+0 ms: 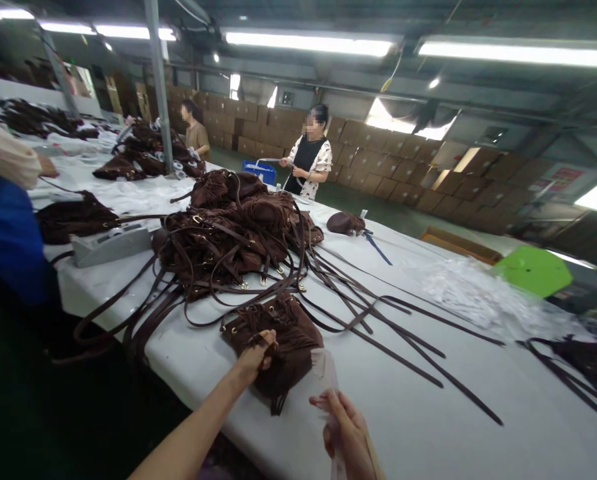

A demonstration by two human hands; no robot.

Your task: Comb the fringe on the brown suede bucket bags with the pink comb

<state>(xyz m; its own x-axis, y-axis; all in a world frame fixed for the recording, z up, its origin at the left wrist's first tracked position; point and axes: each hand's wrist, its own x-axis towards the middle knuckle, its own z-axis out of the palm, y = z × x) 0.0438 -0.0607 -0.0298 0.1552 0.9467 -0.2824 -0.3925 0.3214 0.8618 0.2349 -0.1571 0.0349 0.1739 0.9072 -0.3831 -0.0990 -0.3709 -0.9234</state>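
A dark brown fringed bag [298, 327] with gold-coloured eyelets lies on the white table in front of me. My left hand [259, 355] is closed over its front, fingers curled around some of the dark fringe or cord. To the right and nearer me, my right hand [345, 427] pinches a translucent white strip [325, 367]. The strip's upper end lies beside the bag's right edge, and its lower part runs down past my palm. Just beyond the bag rises a heap of similar brown bags [228, 233], their long straps [403, 333] trailing to the right across the table.
Clear plastic [458, 287] is piled at the right, near a green panel [533, 270]. A small brown pouch [345, 223] sits by the far edge. A grey holder [111, 247] stands left. Co-workers [311, 157] are across the table; another person's sleeve [5, 153] shows left.
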